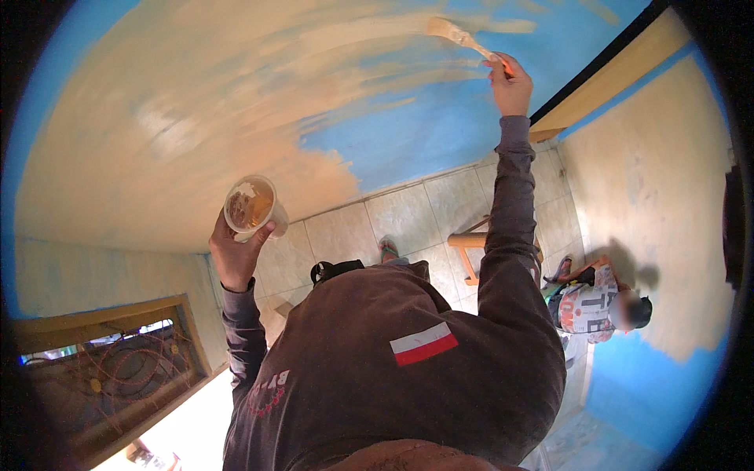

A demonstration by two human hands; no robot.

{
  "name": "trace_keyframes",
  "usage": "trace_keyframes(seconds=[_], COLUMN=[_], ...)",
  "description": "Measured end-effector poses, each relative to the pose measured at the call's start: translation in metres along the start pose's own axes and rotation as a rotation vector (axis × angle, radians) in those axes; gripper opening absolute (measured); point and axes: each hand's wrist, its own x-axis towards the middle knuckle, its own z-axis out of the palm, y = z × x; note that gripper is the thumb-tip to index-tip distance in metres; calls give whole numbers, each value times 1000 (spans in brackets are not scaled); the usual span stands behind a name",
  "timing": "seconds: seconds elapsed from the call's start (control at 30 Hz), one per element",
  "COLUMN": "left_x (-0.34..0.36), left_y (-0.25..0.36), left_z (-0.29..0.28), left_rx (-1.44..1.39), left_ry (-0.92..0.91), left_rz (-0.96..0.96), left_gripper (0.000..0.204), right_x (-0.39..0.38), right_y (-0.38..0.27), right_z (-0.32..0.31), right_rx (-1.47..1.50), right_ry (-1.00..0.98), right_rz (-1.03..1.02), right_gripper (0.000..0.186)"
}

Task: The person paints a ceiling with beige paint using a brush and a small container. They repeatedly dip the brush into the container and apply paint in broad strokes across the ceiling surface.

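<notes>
My right hand (509,86) is closed round the orange handle of a paintbrush (463,39), held up against the wall (236,94), which shows beige strokes over light blue. The bristles, coated in pale paint, rest on or very near that surface. My left hand (239,255) grips a translucent plastic cup (269,220) from below and the side, lower down and left of the brush; inside it are beige-orange paint and white smears.
A wooden stool (463,242) stands on the tiled floor (400,212). Another person (585,306) is low beside the right wall (652,180), partly painted beige. At lower left are a wood-framed window with a grille (110,361) and a bright opening below it.
</notes>
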Motion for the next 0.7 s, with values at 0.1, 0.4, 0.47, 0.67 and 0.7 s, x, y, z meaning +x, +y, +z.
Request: trace_keyframes(seconds=[0.1,0.4,0.47,0.67,0.7], left_x=[-1,0,-3,1,1], left_y=[-2,-4,-3,-1,1], left_z=[0,-2,-4,-3,-3], left_rx=[18,5,29,3,10], left_ry=[5,-32,-35,-36,-32], left_rz=[8,12,11,56,62], left_gripper=[71,71,72,73,73], right_x=[7,-5,-25,-94,-99], right_y=[14,28,4,-80,-92], right_z=[-25,-61,-40,90,114], right_rx=[-99,-223,-127,353,315], right_ry=[84,308,289,-236,-300], right_rz=[-8,10,26,-49,-75], right_gripper=[19,18,17,22,21])
